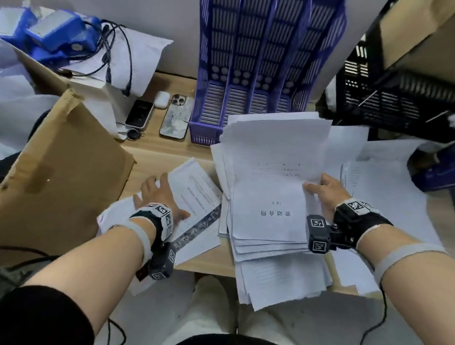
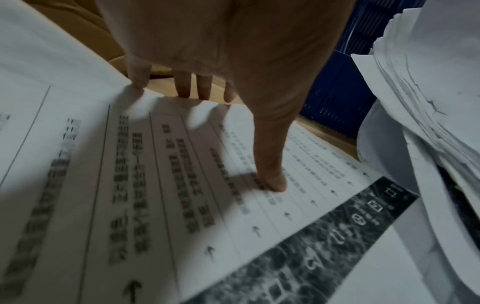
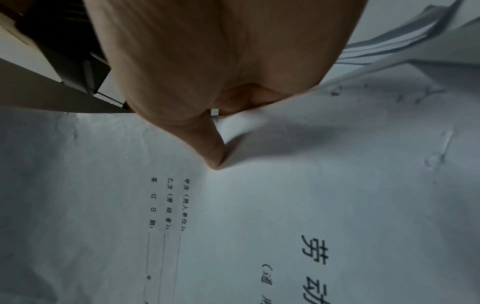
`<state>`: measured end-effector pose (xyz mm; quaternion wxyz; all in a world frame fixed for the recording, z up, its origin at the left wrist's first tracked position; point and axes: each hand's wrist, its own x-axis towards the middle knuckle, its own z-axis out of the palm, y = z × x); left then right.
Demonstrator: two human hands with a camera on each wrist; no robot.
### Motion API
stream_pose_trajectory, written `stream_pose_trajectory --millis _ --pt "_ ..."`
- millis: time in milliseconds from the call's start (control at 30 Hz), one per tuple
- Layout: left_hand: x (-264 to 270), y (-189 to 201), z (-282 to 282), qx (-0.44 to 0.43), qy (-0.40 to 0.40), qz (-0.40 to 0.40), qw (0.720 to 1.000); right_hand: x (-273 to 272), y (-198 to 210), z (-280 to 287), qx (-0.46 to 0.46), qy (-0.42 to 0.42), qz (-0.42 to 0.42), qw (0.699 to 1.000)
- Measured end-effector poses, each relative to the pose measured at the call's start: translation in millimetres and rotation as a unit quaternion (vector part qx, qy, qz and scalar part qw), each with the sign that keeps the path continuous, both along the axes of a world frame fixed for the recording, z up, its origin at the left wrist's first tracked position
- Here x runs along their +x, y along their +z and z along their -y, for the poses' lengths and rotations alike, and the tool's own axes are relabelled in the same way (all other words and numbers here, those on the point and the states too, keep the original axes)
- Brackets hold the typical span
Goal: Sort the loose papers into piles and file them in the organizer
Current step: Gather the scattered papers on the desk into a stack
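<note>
A purple slotted organizer [image 1: 263, 70] stands upright at the back of the desk. In front of it lies a thick stack of white papers [image 1: 265, 251]. My right hand [image 1: 321, 191] pinches the right edge of the stack's top cover sheet [image 1: 269, 189], which bears a printed title; the thumb [image 3: 213, 152] lies on top and the fingers are hidden beneath. My left hand [image 1: 156, 190] rests flat, fingers straight, on a separate printed sheet with a dark band [image 1: 202, 197] left of the stack. In the left wrist view the thumb [image 2: 272, 176] presses this sheet [image 2: 155, 185].
A large cardboard box [image 1: 53, 179] fills the left. Two phones [image 1: 139, 115] [image 1: 175, 119] and an earbud case [image 1: 162, 99] lie beside the organizer. A black crate [image 1: 394, 100] stands at the right, with more loose sheets [image 1: 387, 203] below it. Cables trail at the back left.
</note>
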<state>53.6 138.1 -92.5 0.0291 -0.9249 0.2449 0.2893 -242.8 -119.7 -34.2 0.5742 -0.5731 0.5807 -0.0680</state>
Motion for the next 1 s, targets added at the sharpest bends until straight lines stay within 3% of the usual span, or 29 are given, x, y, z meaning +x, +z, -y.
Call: stream_pose_trajectory --millis 100,233,367,533,700,800,933,1000 --pt "9 1 3 0.035 0.005 0.039 0.999 4 0 -14 0.018 -0.028 0.001 0.999" --pt "26 -3 5 0.045 0.075 -0.002 0.996 10 -9 -23 0.053 -0.033 -0.002 0.998" --pt "43 -11 0 0.083 0.039 -0.038 0.995 18 -20 -30 0.092 -0.026 -0.012 0.995" --pt "53 -9 -20 0.008 -0.008 -0.097 0.995 33 -39 -40 0.124 0.021 -0.003 0.992" --pt "57 38 -36 -0.141 0.104 -0.144 0.974 66 -22 -66 0.161 0.01 0.033 0.986" --pt "63 64 -44 -0.273 0.156 -0.188 0.931 86 -7 -68 0.162 0.009 0.062 0.985" --pt "61 87 -45 -0.442 0.285 -0.298 0.797 108 14 -69 0.144 0.02 0.08 0.986" --pt "54 91 -39 -0.465 0.29 -0.341 0.764 114 5 -62 0.136 0.035 0.089 0.986"
